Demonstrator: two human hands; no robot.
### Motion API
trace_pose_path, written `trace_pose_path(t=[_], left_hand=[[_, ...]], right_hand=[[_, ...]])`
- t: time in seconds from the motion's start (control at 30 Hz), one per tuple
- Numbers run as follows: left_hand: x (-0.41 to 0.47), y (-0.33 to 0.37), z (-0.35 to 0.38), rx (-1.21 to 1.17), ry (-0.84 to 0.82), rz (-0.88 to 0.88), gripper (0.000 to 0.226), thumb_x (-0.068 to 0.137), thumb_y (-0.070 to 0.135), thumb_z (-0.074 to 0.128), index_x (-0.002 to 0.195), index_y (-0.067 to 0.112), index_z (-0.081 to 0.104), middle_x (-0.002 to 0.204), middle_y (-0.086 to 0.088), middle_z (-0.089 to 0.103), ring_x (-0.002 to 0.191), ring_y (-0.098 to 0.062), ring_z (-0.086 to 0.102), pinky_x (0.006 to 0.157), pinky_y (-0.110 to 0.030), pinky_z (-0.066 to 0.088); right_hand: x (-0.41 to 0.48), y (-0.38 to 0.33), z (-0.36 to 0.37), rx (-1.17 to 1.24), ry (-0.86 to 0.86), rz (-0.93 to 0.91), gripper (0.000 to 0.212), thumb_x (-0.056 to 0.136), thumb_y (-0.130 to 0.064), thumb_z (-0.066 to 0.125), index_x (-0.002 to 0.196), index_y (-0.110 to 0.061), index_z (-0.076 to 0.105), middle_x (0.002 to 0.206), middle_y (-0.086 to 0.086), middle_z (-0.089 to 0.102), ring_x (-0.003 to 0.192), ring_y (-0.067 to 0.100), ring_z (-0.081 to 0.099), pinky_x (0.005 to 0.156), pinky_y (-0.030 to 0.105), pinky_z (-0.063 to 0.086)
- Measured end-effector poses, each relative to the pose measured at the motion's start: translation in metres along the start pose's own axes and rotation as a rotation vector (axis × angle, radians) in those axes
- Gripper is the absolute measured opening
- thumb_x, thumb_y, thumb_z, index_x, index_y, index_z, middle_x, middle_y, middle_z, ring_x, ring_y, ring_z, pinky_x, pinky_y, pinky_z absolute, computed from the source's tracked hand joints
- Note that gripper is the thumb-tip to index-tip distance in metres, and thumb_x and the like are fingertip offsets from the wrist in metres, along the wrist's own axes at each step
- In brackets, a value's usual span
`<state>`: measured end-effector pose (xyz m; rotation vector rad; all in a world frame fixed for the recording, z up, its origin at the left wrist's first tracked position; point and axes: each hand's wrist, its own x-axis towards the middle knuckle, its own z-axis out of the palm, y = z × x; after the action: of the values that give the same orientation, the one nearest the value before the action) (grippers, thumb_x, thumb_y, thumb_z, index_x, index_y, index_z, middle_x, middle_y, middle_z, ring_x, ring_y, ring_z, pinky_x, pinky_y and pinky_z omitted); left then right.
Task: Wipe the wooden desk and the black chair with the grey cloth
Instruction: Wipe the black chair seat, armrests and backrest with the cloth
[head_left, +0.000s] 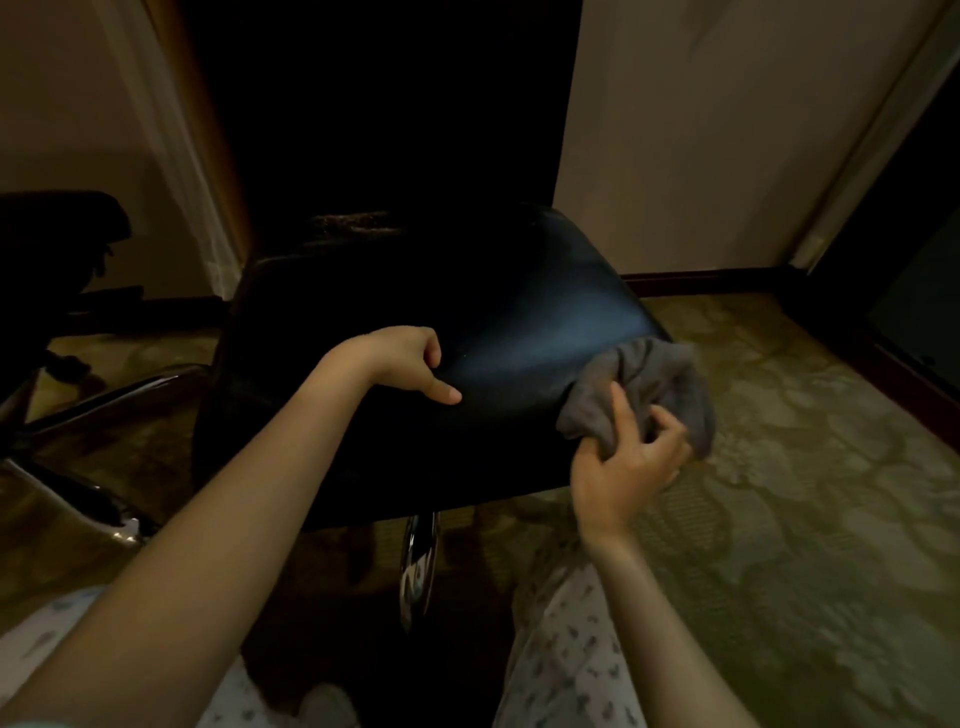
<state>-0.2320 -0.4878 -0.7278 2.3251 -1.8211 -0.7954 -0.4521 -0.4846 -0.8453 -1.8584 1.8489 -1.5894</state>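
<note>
The black chair (519, 332) fills the middle of the view, its shiny leather seat tilted toward me. My left hand (402, 364) rests on the seat's near part, fingers curled and thumb pressed on the leather. My right hand (628, 457) grips the bunched grey cloth (649, 384) against the seat's right front corner. The wooden desk is not visible.
Chrome legs of the chair base (418, 566) reach out below the seat and to the left. A second dark chair (57, 234) stands at the far left. Patterned green carpet (789, 467) covers the floor on the right. A pale wall (701, 130) and a curtain (171, 130) stand behind.
</note>
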Motion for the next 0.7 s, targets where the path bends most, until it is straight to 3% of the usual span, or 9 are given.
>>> trace_pose_path(t=[0.1,0.2,0.33,0.43,0.5,0.57,0.63,0.7], left_hand=[[0.003,0.002,-0.007,-0.054,-0.064,-0.004,0.024,0.089,0.03,0.061,0.106,0.016,0.053,0.106,0.0,0.048,0.085,-0.012,0.048,0.062,-0.021,0.045],[0.007,0.005,-0.008,-0.105,-0.102,-0.034,0.008,0.097,0.017,0.048,0.103,0.015,0.052,0.104,-0.004,0.047,0.078,-0.01,0.047,0.062,-0.021,0.046],[-0.004,-0.004,-0.022,-0.241,-0.15,-0.051,0.023,0.1,0.012,0.04,0.118,0.013,0.054,0.105,-0.005,0.051,0.092,-0.015,0.052,0.071,-0.025,0.048],[-0.025,-0.041,-0.045,-0.171,-0.061,-0.131,0.02,0.1,0.022,0.042,0.116,0.019,0.052,0.099,0.0,0.055,0.087,-0.013,0.054,0.07,-0.027,0.044],[-0.036,-0.075,-0.053,0.011,0.02,-0.285,0.034,0.099,0.028,0.043,0.129,0.012,0.046,0.12,-0.007,0.052,0.11,-0.024,0.052,0.085,-0.034,0.043],[-0.043,-0.099,-0.049,0.13,-0.007,-0.465,0.058,0.099,0.036,0.04,0.146,0.007,0.024,0.146,-0.012,0.033,0.132,-0.031,0.037,0.105,-0.039,0.036],[-0.044,-0.108,-0.042,0.074,-0.022,-0.544,0.066,0.099,0.041,0.038,0.15,0.008,0.01,0.153,-0.012,0.021,0.135,-0.034,0.033,0.105,-0.041,0.037],[-0.042,-0.11,-0.043,-0.007,-0.007,-0.562,0.067,0.098,0.04,0.04,0.151,0.013,0.009,0.154,-0.012,0.019,0.125,-0.038,0.045,0.096,-0.044,0.048]], right_hand=[[-0.034,-0.02,0.01,0.052,-0.068,-0.126,0.049,0.075,-0.028,0.05,0.121,-0.018,0.063,0.116,0.013,0.041,0.099,0.029,0.038,0.085,0.044,0.039],[-0.056,-0.039,0.017,0.075,-0.125,-0.232,0.048,0.077,-0.028,0.051,0.125,-0.022,0.056,0.118,0.01,0.038,0.099,0.029,0.039,0.082,0.039,0.032],[-0.053,-0.039,0.01,0.088,-0.194,-0.358,0.048,0.076,-0.031,0.05,0.123,-0.026,0.054,0.116,0.01,0.04,0.097,0.03,0.041,0.079,0.037,0.031],[-0.028,-0.036,0.0,0.063,-0.206,-0.289,0.049,0.073,-0.03,0.05,0.119,-0.02,0.065,0.114,0.014,0.048,0.097,0.033,0.042,0.079,0.04,0.034],[-0.016,-0.044,0.003,0.048,-0.24,-0.159,0.045,0.074,-0.024,0.058,0.118,-0.018,0.066,0.116,0.018,0.05,0.1,0.039,0.045,0.081,0.045,0.036],[-0.02,-0.056,0.008,0.034,-0.26,-0.131,0.045,0.074,-0.02,0.063,0.119,-0.017,0.065,0.118,0.018,0.047,0.102,0.04,0.042,0.081,0.049,0.037],[-0.033,-0.064,0.014,0.004,-0.256,-0.203,0.048,0.072,-0.026,0.056,0.118,-0.016,0.064,0.118,0.014,0.04,0.1,0.033,0.036,0.077,0.05,0.039],[-0.049,-0.075,0.02,0.029,-0.257,-0.226,0.053,0.07,-0.032,0.046,0.117,-0.016,0.065,0.117,0.009,0.035,0.098,0.029,0.033,0.075,0.05,0.04]])
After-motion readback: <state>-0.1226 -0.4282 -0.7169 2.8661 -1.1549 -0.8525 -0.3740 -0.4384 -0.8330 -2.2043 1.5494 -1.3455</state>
